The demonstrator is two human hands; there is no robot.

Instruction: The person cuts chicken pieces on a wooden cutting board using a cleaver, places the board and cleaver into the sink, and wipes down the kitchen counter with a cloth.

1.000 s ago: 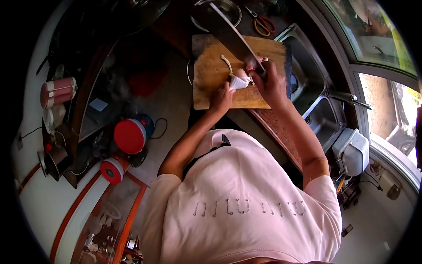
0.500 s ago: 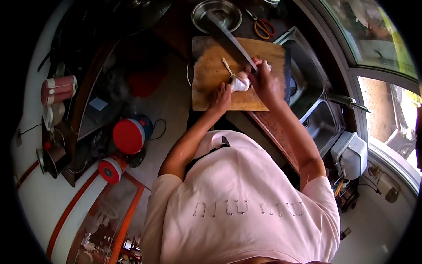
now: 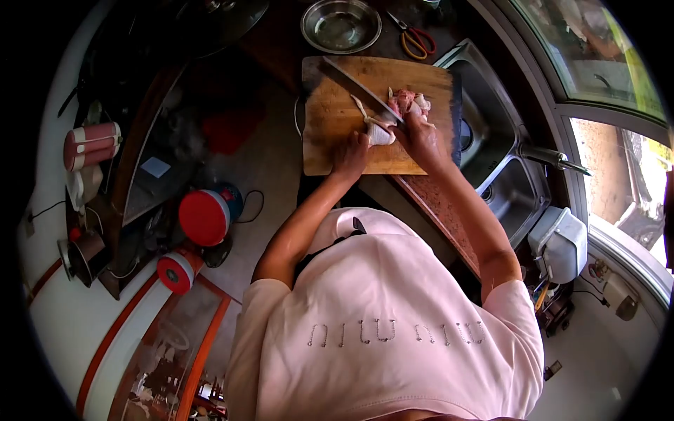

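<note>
My right hand (image 3: 421,145) is closed around the handle of a long kitchen knife (image 3: 359,89). Its blade slants toward the board's upper left, low over the wood, and its near end is at a pale-skinned piece of raw poultry (image 3: 381,133). My left hand (image 3: 350,154) grips the left side of that piece, fingers curled on it. A thin pale strip sticks up from the piece. Just beyond my right hand lie pinkish cut poultry pieces (image 3: 408,102). Everything rests on a wooden cutting board (image 3: 326,151).
Behind the board stand a metal bowl (image 3: 341,27) and scissors with red and yellow handles (image 3: 419,43). To the right is a double steel sink (image 3: 516,189) with a faucet (image 3: 554,158). A red-lidded container (image 3: 204,217) is on the left, lower down.
The knife has come down from over the bowl onto the board area, its tip now at the upper left. My right hand has lowered slightly, uncovering more cut pieces. My left hand stays put.
</note>
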